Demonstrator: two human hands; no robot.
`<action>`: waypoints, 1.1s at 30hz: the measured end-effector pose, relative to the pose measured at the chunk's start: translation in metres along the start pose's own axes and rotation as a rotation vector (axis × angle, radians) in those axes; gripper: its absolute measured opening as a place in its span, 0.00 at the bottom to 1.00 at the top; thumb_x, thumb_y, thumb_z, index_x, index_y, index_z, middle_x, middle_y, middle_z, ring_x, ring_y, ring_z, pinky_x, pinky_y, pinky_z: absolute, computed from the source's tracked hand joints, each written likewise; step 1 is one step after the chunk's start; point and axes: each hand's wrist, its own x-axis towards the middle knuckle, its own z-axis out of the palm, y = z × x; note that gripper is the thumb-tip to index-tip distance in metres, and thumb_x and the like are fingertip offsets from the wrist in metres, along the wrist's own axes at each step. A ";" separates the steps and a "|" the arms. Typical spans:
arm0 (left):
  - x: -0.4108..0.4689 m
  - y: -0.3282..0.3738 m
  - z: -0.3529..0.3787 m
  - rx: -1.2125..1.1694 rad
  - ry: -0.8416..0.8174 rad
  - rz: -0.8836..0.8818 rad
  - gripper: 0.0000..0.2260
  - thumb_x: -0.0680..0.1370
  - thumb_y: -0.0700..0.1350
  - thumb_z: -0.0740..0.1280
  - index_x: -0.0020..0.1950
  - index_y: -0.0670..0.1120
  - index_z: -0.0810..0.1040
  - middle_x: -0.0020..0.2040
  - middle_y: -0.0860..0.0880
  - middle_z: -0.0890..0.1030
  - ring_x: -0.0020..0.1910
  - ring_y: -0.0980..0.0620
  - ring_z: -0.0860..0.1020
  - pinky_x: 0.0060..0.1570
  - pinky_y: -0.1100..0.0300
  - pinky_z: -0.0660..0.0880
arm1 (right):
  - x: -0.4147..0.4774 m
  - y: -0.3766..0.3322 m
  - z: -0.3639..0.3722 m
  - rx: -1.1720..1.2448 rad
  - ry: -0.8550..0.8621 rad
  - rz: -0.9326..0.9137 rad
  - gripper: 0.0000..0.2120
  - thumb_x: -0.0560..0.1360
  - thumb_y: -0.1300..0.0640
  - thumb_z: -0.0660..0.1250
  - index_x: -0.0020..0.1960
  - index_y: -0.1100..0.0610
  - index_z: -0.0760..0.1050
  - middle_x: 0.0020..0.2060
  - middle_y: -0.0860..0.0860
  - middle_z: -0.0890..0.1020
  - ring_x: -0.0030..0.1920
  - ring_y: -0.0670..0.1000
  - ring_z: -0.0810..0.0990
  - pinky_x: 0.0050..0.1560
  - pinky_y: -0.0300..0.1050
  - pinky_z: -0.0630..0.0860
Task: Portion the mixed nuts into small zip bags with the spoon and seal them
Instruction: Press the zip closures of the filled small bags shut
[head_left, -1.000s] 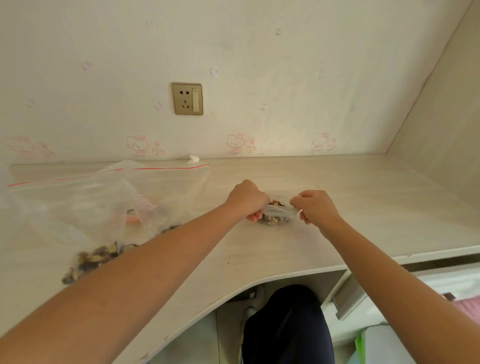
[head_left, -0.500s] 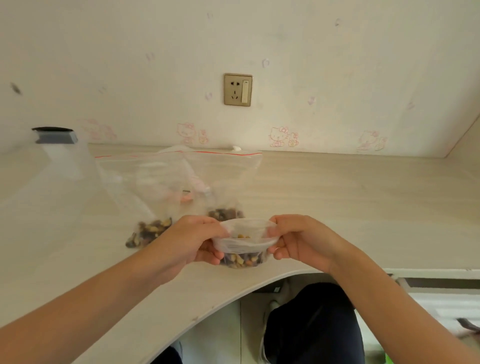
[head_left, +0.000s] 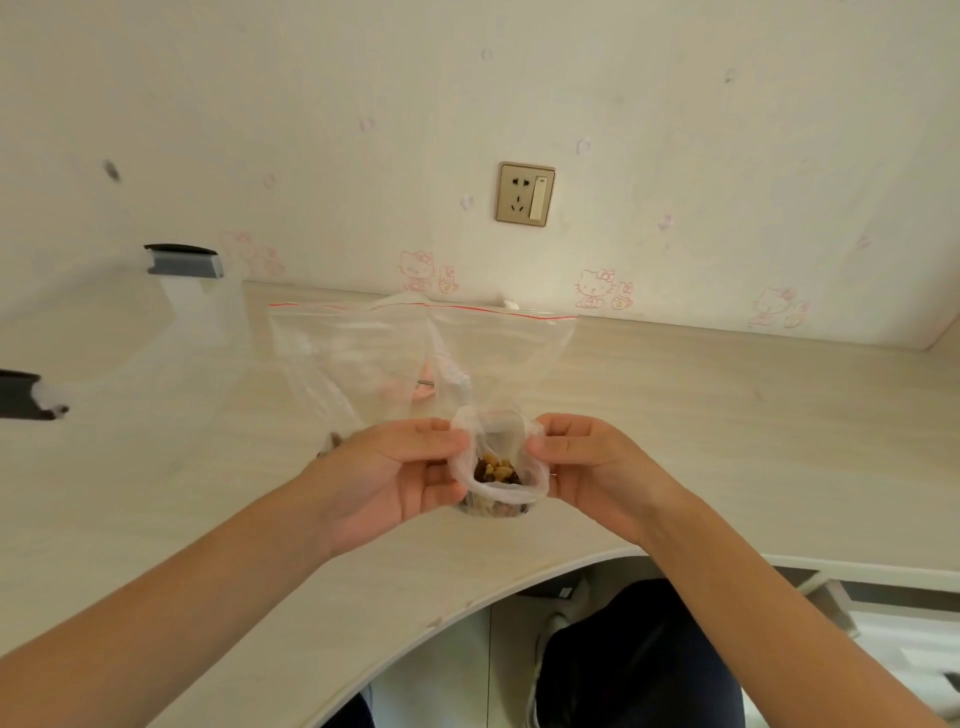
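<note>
Nuts (head_left: 496, 470) in a small bag (head_left: 492, 422), held open over the counter (head_left: 727, 415)

A person stands at a pale wood-grain counter with both bare forearms reaching forward. Between the hands is a small clear plastic bag, its mouth pulled wide into a rounded opening. The left hand (head_left: 400, 467) pinches the left edge of the mouth between thumb and curled fingers. The right hand (head_left: 587, 462) pinches the right edge in the same way. A small heap of brown and yellow nuts lies in the bottom of the small bag, seen through the opening and through the plastic below it. The bag sits near the curved front edge of the counter; whether its bottom touches the surface cannot be told.

Just behind the hands a large bag (head_left: 363, 353) of clear plastic, with a thin red line along its top, stands slumped on the counter. A few dark nuts show at its foot beside the left hand.

On the cream wall (head_left: 311, 104) behind are a gold-coloured socket (head_left: 524, 194) and a row of faint pink cat stickers (head_left: 597, 288). Below the counter edge a knee (head_left: 639, 654) in dark cloth shows.
</note>
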 end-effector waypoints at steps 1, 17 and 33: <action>0.001 0.001 0.007 0.091 0.024 0.013 0.12 0.75 0.37 0.74 0.57 0.35 0.80 0.47 0.39 0.81 0.37 0.50 0.81 0.37 0.60 0.83 | 0.000 -0.003 0.006 -0.043 0.026 -0.014 0.01 0.73 0.62 0.73 0.43 0.59 0.82 0.38 0.54 0.82 0.36 0.52 0.80 0.39 0.44 0.78; 0.002 0.035 0.013 0.970 0.334 0.130 0.10 0.78 0.41 0.68 0.51 0.34 0.80 0.38 0.43 0.87 0.35 0.46 0.86 0.40 0.51 0.85 | -0.016 -0.040 -0.002 -0.462 0.228 0.033 0.06 0.75 0.61 0.70 0.41 0.61 0.82 0.41 0.58 0.86 0.38 0.53 0.84 0.40 0.46 0.82; -0.004 0.038 0.033 0.206 0.020 0.137 0.04 0.74 0.38 0.75 0.46 0.41 0.82 0.40 0.42 0.82 0.34 0.51 0.83 0.34 0.59 0.84 | -0.014 -0.036 0.009 -0.006 0.007 -0.127 0.01 0.73 0.64 0.72 0.44 0.62 0.81 0.40 0.56 0.82 0.40 0.54 0.79 0.47 0.46 0.78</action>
